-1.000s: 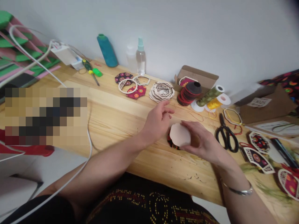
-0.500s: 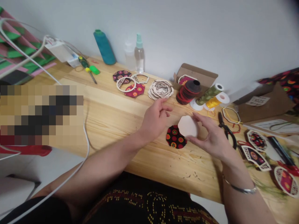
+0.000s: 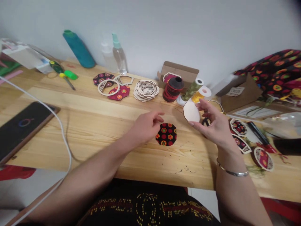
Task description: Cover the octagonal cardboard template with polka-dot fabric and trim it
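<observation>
My right hand (image 3: 213, 127) grips a thin white scalloped piece (image 3: 191, 111) by its edge, thumb below and fingers above. The piece is tilted and held above the table. On the wood below it lies a black fabric cutout (image 3: 166, 135) with red and green flower motifs. My left hand (image 3: 148, 126) is at the left edge of this cutout, fingers loosely bent and apart, with nothing visible in them. Whether it touches the cloth I cannot tell. Behind the hands is a stack of openwork wooden frames (image 3: 146, 90).
Thread spools, one of them dark red (image 3: 172, 90), stand near a small cardboard box (image 3: 188, 70). Scissors (image 3: 206, 122) are partly behind my right hand. Finished framed pieces (image 3: 238, 127) lie right. A phone (image 3: 25, 125) and white cable (image 3: 60, 121) lie left. Bottles, including a spray bottle (image 3: 119, 55), line the wall.
The view has swung to the right. My right hand has lifted the white piece away from the fabric cutout and tilted it. My left hand has come closer to the cutout.
</observation>
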Demonstrator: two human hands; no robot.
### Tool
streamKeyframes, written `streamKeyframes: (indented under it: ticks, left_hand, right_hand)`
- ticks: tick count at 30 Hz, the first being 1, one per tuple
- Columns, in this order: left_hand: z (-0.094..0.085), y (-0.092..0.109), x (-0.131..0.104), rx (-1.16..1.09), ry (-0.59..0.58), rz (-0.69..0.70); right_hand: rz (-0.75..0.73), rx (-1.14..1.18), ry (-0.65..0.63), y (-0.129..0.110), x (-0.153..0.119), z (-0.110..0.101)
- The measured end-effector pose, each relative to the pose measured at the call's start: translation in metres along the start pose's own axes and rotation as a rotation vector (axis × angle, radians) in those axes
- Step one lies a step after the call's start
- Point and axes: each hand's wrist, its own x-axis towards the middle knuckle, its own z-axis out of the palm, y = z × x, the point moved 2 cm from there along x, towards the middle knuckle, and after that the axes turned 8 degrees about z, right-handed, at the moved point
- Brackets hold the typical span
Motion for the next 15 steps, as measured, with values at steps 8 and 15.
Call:
streamKeyframes:
  ticks: [8,15]
  left_hand:
    - [0.016,0.015,-0.009,0.460,-0.397,0.431]
    - [0.026,0.001,-0.014,0.565,-0.490,0.505]
  right_hand:
    - [-0.034,-0.025,0.007,-0.004,-0.001,0.001]
    - [-0.041,-0.034,0.006,-0.007,-0.002,0.003]
